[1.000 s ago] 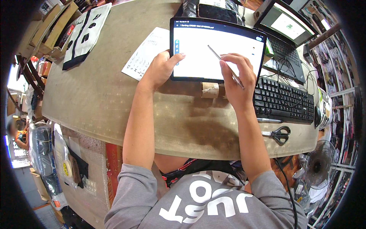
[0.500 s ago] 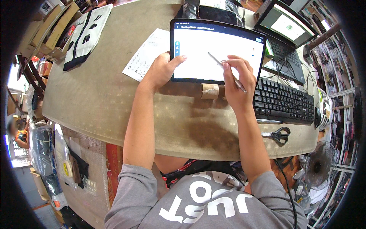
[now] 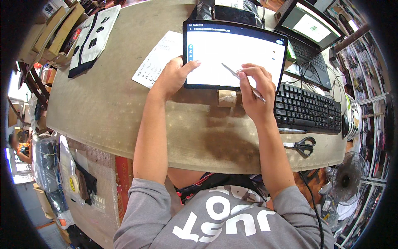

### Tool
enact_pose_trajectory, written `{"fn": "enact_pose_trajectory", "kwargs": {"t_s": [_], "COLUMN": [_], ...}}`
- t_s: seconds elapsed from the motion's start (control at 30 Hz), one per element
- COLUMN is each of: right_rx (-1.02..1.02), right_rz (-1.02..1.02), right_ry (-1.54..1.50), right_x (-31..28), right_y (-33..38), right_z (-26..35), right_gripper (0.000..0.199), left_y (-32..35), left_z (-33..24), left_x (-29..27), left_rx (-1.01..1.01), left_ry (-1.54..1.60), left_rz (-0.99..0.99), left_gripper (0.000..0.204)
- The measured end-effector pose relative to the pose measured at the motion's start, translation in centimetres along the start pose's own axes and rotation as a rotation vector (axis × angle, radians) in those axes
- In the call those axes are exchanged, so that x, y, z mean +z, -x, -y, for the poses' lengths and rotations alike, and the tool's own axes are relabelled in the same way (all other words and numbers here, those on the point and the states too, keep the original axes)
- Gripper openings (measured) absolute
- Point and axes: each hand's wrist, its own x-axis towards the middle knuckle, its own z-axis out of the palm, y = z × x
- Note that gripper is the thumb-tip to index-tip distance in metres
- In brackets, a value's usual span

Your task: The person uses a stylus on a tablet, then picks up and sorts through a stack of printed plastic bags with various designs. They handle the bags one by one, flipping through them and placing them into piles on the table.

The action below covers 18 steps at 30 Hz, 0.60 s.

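Observation:
A tablet [image 3: 219, 45] with a mostly white page on its screen is held above the table. My left hand [image 3: 172, 76] grips its left edge, the thumb lying over the screen and the other fingers hidden behind. In my right hand [image 3: 259, 89] a slim silver stylus [image 3: 230, 69] is pinched between the fingers. Its tip points up and left over the middle of the screen; whether it touches the glass I cannot tell. Below the tablet's lower edge shows a brown cardboard tube [image 3: 227, 98]. Handwritten paper [image 3: 148, 68] lies partly under my left hand and the tablet.
To the right are a black keyboard [image 3: 304, 108], black-handled scissors [image 3: 304, 146] near the table edge, and an open laptop [image 3: 309, 62] with tangled cables. A white and black cloth item [image 3: 93, 39] lies far left on the table [image 3: 99, 103]. A fan [image 3: 348, 178] stands beyond the right edge.
The tablet has shifted very slightly left with my left hand. My right hand and the stylus have moved a little left and down over the screen.

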Motion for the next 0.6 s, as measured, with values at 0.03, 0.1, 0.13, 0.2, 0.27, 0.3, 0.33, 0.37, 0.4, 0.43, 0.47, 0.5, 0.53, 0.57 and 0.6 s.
{"fn": "enact_pose_trajectory", "kwargs": {"t_s": [0.03, 0.1, 0.13, 0.2, 0.27, 0.3, 0.33, 0.37, 0.4, 0.43, 0.47, 0.5, 0.53, 0.57, 0.6], "right_rx": [-0.003, -0.006, -0.017, -0.038, -0.032, -0.031, -0.042, -0.053, -0.062, -0.044, -0.027, -0.01, -0.019, -0.028, -0.036], "right_rz": [-0.002, -0.004, -0.002, 0.001, -0.017, -0.025, -0.013, -0.002, 0.01, -0.001, -0.011, -0.021, -0.013, -0.004, 0.004], "right_ry": [0.006, 0.021, 0.018, 0.013, 0.027, 0.032, 0.038, 0.043, 0.05, 0.042, 0.035, 0.028, 0.035, 0.041, 0.048], "right_x": [-0.1, -0.2, -0.2, -0.1, -0.3, -0.4, -0.4, -0.4, -0.4, -0.5, -0.5, -0.6, -0.6, -0.7, -0.7], "right_y": [0.1, 0.3, 0.2, -0.3, -0.2, -0.2, -0.2, -0.2, -0.1, -0.1, -0.1, -0.1, -0.1, -0.1, 0.0], "right_z": [-0.1, -0.3, -0.2, 0.0, -0.4, -0.6, -0.4, -0.2, -0.1, -0.2, -0.4, -0.4, -0.4, -0.3, -0.2], "right_gripper": [0.003, 0.003, 0.003, 0.003, 0.003, 0.003, 0.002, 0.002, 0.002, 0.002, 0.002, 0.002, 0.002, 0.002, 0.002], "left_y": [0.1, 0.3, 0.3, 0.4, 0.4, 0.3, 0.3, 0.2, 0.3, 0.4, 0.4, 0.4, 0.3, 0.2, 0.2], "left_z": [-0.3, -0.6, -0.7, -0.8, -0.9, -0.7, -0.4, -0.2, -0.2, -0.2, -0.2, -0.1, 0.0, 0.2, 0.3], "left_x": [0.1, 0.1, 0.0, 0.0, 0.0, 0.0, 0.0, 0.0, 0.0, 0.1, 0.1, 0.1, 0.0, -0.1, -0.1], "left_rx": [-0.019, -0.043, -0.047, -0.046, -0.035, -0.013, 0.008, 0.03, 0.03, 0.03, 0.03, 0.024, 0.017, 0.01, 0.012], "left_ry": [-0.022, -0.043, -0.042, -0.023, 0.015, 0.01, 0.004, -0.001, -0.007, -0.012, -0.018, -0.042, -0.067, -0.092, -0.099], "left_rz": [0.005, 0.005, 0.0, 0.003, 0.016, 0.005, -0.005, -0.015, -0.024, -0.033, -0.041, -0.035, -0.029, -0.023, -0.024], "left_gripper": [0.051, 0.051, 0.051, 0.052, 0.052, 0.049, 0.045, 0.043, 0.041, 0.04, 0.038, 0.037, 0.036, 0.035, 0.034]}}
